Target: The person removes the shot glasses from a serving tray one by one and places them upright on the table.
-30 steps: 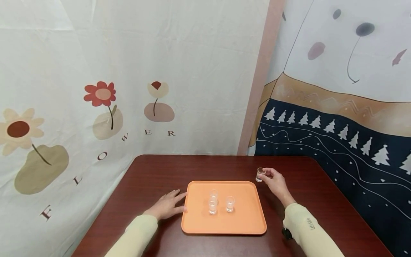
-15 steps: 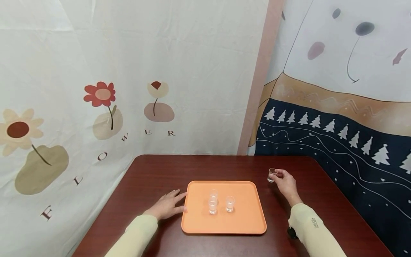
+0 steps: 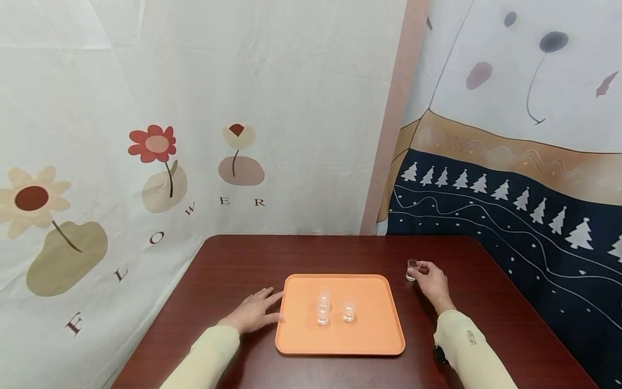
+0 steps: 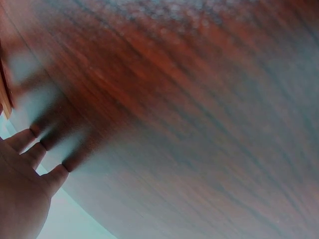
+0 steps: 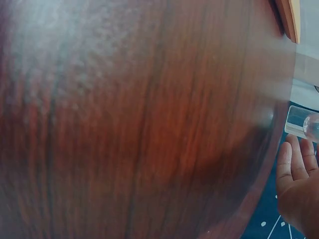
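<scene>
A small clear shot glass [image 3: 411,272] is pinched between the thumb and fingers of my right hand [image 3: 434,282], right of the tray at the back. In the right wrist view the shot glass [image 5: 297,123] shows at the right edge, above the fingers of my right hand [image 5: 299,196]. Whether its base touches the table, I cannot tell. My left hand [image 3: 252,312] rests beside the orange tray [image 3: 374,337], fingers spread and fingertips at its left rim. Only part of my left hand [image 4: 22,191] shows in the left wrist view.
Three more clear glasses stand upright on the tray: a front-left glass [image 3: 323,315], one partly hidden behind it, and a right-hand glass [image 3: 349,311]. The dark red-brown table [image 3: 311,254] ends at a printed cloth backdrop [image 3: 311,108].
Holding the shot glass, my right hand has moved right, away from the tray, then slightly lower and nearer. My left hand and the glasses on the tray have kept their places.
</scene>
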A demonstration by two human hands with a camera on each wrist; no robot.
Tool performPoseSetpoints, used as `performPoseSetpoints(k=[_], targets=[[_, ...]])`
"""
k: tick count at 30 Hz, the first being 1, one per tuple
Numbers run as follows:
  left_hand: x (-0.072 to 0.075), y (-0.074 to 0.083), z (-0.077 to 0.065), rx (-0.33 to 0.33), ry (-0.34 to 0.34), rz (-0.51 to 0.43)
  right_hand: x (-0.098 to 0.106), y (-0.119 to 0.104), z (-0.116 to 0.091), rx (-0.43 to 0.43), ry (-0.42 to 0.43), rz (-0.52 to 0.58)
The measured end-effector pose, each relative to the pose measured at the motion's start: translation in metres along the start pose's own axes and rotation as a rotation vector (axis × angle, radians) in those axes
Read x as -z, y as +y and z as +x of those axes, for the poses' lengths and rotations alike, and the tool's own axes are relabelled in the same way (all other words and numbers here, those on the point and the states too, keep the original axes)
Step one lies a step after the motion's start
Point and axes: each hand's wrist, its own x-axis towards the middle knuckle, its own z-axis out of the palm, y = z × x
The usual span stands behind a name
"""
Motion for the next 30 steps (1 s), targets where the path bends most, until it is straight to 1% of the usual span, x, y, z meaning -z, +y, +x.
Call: performPoseSetpoints(k=[6, 10, 15, 20, 25, 30], targets=[[0.001, 0.002, 0.0, 0.001, -0.003, -0.003, -0.004, 0.004, -0.002, 0.006, -0.013, -0.026], [0.0, 0.002, 0.001, 0.002, -0.004, 0.0, -0.006, 0.007, -0.003, 0.003, -0.015, -0.023], [-0.001, 0.0, 0.0, 0.002, -0.001, 0.003, -0.006, 0.008, -0.003, 0.009, -0.038, -0.014], [-0.002, -0.001, 0.0, -0.003, 0.001, 0.001, -0.006, 0.009, -0.005, 0.014, -0.054, -0.015], [0.0, 0.0, 0.0, 0.005, 0.005, -0.001, -0.004, 0.012, -0.006, 0.019, -0.064, 0.012], [0.001, 0.001, 0.0, 0.004, 0.002, -0.002, 0.002, 0.011, -0.007, 0.001, -0.061, 0.034]])
